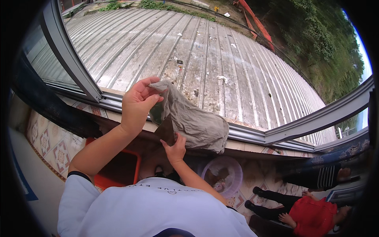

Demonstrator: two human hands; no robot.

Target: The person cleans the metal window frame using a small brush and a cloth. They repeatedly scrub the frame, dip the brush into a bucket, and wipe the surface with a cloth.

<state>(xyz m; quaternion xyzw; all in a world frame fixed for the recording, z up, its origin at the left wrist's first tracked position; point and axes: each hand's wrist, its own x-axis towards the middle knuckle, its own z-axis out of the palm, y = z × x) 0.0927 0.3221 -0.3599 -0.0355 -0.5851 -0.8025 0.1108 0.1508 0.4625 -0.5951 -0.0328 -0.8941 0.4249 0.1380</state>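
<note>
A crumpled grey-beige cloth (pixel 195 124) hangs over the track of a sliding window, in front of me. My left hand (pixel 143 96) pinches its upper left corner between thumb and fingers, above the sill. Lower down, my right hand (pixel 175 148) grips the edge of a dark, flat, pointed piece (pixel 166 131), whose material I cannot tell; the cloth lies against its right side. A dark greenish surface shows between the cloth and my left wrist. The cloth hides part of the aluminium window track (pixel 245 134).
Outside lies a corrugated metal roof (pixel 142 44) with scattered litter. Window frames stand left (pixel 69 50) and right (pixel 319 114). Below are an orange container (pixel 137 166) and a translucent purple basket (pixel 238 171). Two people are at the lower right, one in red (pixel 311 213).
</note>
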